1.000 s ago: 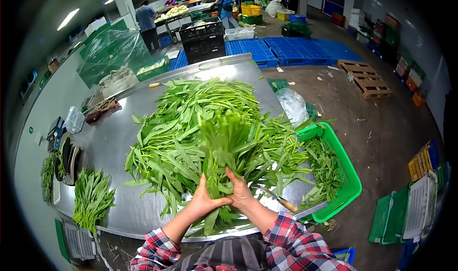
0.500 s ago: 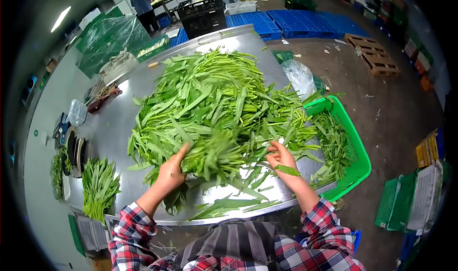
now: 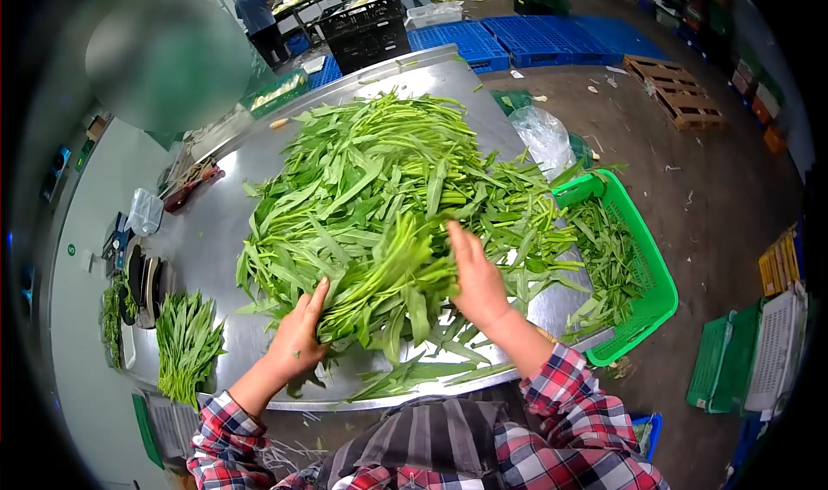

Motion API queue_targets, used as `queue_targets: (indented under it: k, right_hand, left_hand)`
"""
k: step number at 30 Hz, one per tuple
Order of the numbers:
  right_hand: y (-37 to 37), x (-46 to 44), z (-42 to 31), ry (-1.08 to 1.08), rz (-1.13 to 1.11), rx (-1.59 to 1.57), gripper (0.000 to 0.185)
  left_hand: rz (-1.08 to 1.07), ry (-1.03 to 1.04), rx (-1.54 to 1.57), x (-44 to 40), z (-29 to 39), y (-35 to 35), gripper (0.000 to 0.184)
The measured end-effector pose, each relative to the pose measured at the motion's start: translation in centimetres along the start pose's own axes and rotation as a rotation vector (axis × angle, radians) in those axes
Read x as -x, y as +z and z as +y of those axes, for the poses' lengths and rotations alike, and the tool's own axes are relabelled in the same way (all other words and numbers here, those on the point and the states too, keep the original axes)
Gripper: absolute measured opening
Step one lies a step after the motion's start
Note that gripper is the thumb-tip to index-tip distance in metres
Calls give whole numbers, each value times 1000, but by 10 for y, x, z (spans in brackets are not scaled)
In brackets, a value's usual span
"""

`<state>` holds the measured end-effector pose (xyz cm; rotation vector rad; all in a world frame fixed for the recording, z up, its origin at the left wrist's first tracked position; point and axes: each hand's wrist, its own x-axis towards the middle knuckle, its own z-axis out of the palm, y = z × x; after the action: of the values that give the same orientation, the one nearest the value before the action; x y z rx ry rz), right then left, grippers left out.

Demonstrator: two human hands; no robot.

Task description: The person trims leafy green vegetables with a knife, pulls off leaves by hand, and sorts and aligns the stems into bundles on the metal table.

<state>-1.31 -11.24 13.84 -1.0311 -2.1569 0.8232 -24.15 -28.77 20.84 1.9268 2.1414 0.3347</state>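
Note:
A loose bunch of leafy green stems (image 3: 388, 287) lies between my two hands at the near side of a big heap of the same greens (image 3: 371, 162). My left hand (image 3: 297, 330) touches the bunch's left end, its fingers wrapped partly out of sight behind the stems. On the right side, my right hand (image 3: 479, 279) presses against the bunch with its fingers stretched out. Loose leaves (image 3: 423, 371) lie near the front edge of the metal table (image 3: 233, 352). A smaller tidy bunch (image 3: 185, 348) rests at the table's left.
A green basket (image 3: 660, 292) with leaves stands at the table's right corner. Clear plastic (image 3: 543, 141) lies beyond it. Dark red-handled tools (image 3: 194, 188) are at the left edge. Black crates (image 3: 366, 33), blue pallets (image 3: 535, 41) and a person (image 3: 256, 15) are behind.
The bunch, upright in both hands a second ago, now lies sideways, low over the table. My right hand has moved left onto it, and the leaf on that hand is gone.

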Motion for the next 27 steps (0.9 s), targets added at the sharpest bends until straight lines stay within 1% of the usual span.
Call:
queue_targets:
  k: [1,2,3,4,5,6,7,8,10,12,14,16,18,20,21,23,24,25,26,27]
  right_hand:
    - [7,4,14,-90,-43,-49,65]
    - [8,5,17,-180,-85,-98,57]
    - [2,11,18,-281,-130,-72,43]
    - [-1,14,24,-183,-134,-131,34]
    - [-25,11,17,171,-178,-354,28]
    - [-30,2,43,321,-59,-419,28]
    - [-39,-1,67,264,102,-421,30]
    - [-56,-4,60,241,56,-408,32]
    - [-41,-3,47,-86,151,-414,35]
    - [-44,-6,-8,-460,-4,-134,38]
    - [-11,-4,-42,-493,-78,-51,42]
    - [7,-3,-52,-535,-146,-51,40]
    - [25,-7,-33,-471,-195,-211,39]
    - [26,-2,-29,-415,-147,-297,39]
    - [30,2,-31,-393,-67,-341,36]
    - [28,6,-34,-257,-60,-238,34]
    - [27,8,-34,-189,-57,-186,32]
    - [31,8,-30,-202,-26,-122,31]
    - [30,9,-31,-172,-83,-124,31]
    - [29,10,-34,-142,-139,-126,30]
  left_hand:
    - [50,115,-87,3,-5,-2,102]
    - [101,203,-152,3,-4,-6,96]
    - [159,285,-214,3,-11,-7,89]
    - [216,368,-275,3,-19,-9,83]
    - [252,418,-351,5,-23,-16,77]
    - [288,468,-427,6,-26,-22,71]
    - [318,485,-465,8,-30,-27,66]
    - [302,495,-517,7,-29,-32,65]
    - [260,522,-618,6,-23,-41,63]
    - [227,561,-681,-3,-12,-42,62]
    - [210,621,-745,-13,-2,-43,63]
    - [244,701,-838,-20,11,-44,66]
    - [256,735,-904,-24,19,-51,66]
    - [277,732,-911,-27,18,-53,66]
    - [290,726,-906,-28,18,-52,66]
    - [282,696,-842,-28,21,-50,65]
    - [236,662,-850,-29,21,-48,64]
    - [189,626,-856,-30,21,-44,64]
    - [145,589,-863,-31,19,-41,64]
    - [137,595,-841,-33,16,-39,63]
